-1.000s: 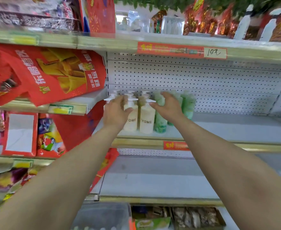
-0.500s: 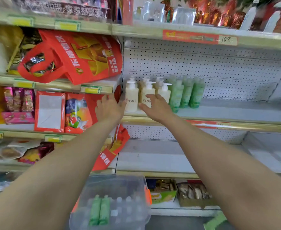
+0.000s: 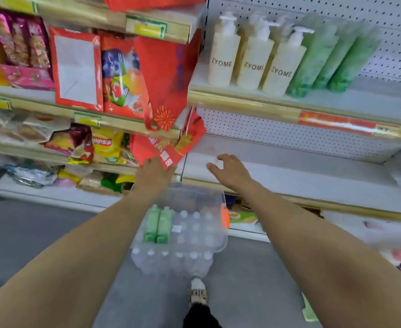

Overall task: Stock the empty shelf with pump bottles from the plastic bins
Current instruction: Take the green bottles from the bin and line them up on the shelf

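Green-bottle pickup: the fingers (image 3: 225,157) of the right hand (image 3: 230,172) and left hand (image 3: 153,174) are spread apart and hold nothing, above the clear bin (image 3: 223,242) on the floor. Lower both hands into it. Grip the green bottles (image 3: 158,224) by the body and lift them upright. Set them beside the stocked row (image 3: 253,60) on the shelf (image 3: 372,102).
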### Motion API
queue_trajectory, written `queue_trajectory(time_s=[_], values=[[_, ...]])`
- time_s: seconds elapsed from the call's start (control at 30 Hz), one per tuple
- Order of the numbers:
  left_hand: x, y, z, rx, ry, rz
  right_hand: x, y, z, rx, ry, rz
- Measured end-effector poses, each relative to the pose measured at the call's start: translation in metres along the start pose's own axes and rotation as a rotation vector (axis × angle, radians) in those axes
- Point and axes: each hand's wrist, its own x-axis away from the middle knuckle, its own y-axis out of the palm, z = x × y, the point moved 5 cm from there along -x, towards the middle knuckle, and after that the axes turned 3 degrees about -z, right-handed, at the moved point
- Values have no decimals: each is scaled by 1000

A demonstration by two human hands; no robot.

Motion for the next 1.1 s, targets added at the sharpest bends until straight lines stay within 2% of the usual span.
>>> queue_trajectory(time_s=[0.3, 0.53, 0.67, 0.87, 0.97, 1.1], values=[[-17, 128, -144, 9, -353, -279, -53, 166, 66, -15, 141, -395], [-46, 204, -225, 188, -692, -353, -111, 294, 91, -144, 241, -658], [-70, 242, -254, 280, -813, -342, -139, 357, 96, -280, 356, -731], [-92, 278, -274, 345, -834, -360, -155, 423, 106, -482, 460, -754], [-93, 287, -277, 340, -868, -394, -155, 431, 110, -593, 536, -720], [-82, 300, -267, 478, -930, -461, -156, 427, 121, -613, 571, -729]])
